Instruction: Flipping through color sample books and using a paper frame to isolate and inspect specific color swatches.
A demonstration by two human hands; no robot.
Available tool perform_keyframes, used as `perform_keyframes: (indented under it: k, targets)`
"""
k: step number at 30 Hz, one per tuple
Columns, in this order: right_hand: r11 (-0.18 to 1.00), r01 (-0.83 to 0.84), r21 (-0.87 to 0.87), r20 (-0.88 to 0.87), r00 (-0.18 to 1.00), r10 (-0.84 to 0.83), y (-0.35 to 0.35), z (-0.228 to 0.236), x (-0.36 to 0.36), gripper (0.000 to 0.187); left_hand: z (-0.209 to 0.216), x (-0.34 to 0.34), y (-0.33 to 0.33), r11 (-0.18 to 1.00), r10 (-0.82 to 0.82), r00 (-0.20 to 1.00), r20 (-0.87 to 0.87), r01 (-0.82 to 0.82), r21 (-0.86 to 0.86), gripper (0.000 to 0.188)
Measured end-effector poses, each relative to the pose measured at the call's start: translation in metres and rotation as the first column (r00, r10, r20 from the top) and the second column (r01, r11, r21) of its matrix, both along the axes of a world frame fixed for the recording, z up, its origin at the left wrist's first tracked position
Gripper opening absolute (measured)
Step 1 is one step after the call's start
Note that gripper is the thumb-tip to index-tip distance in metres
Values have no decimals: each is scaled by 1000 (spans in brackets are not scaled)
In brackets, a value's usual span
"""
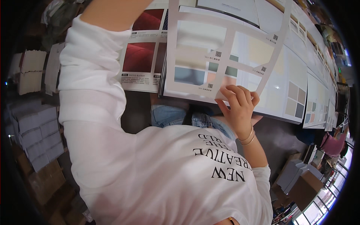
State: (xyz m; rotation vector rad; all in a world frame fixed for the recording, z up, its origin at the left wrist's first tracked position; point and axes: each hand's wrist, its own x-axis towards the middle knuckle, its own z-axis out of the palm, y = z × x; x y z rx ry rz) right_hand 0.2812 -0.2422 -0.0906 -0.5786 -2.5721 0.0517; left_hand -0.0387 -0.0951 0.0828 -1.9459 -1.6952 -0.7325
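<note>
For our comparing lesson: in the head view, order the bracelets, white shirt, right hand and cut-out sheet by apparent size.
Largest to smallest:
1. White shirt
2. Cut-out sheet
3. Right hand
4. Bracelets

The right hand point(239, 103) pinches the lower edge of a white windowed sheet point(226, 52); left of the sheet lies a red-pictured page point(138, 57).

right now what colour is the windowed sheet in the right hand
The windowed sheet is off-white with small black print; the head view shows it best.
</note>
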Motion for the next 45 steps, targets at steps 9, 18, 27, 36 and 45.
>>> perform_keyframes:
  k: [9,18,27,36,45]
  targets:
    - [977,57,-207,88,995,-40,-20,-29,1,41,-95,-7,22,991,-7,995,97,20,-135,18]
    - [944,71,-322,127,991,-31,-21,-40,0,42,-135,-17,28,982,-14,987,161,43,-182,16]
    - [931,107,-348,160,986,-54,-21,-40,-5,39,-148,-17,24,983,4,979,204,33,-180,19]
    - [921,131,-367,181,981,-67,-21,-38,-5,39,-156,-19,26,981,-14,970,241,60,-187,21]
    - [920,107,-376,171,984,-44,-17,-37,-6,39,-165,-23,29,989,-17,972,233,51,-141,23]
